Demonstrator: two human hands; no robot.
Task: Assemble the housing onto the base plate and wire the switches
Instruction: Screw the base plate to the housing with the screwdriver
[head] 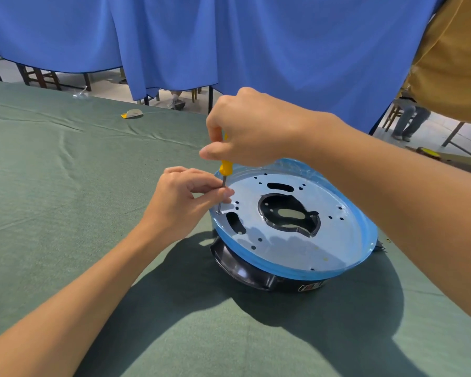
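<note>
A green-clothed table (pixel 65 186) fills the view, a blue curtain (pixel 283 50) hanging at twelve o'clock; right of centre the round base plate (pixel 324 240), rimmed in blue film, lies on the black housing (pixel 242 268), which shows at its seven o'clock; the right hand (pixel 250 129) curls round the upright yellow screwdriver (pixel 225 170); the left hand (pixel 180 202) pinches its shaft; the tip meets the plate's nine o'clock edge.
</note>
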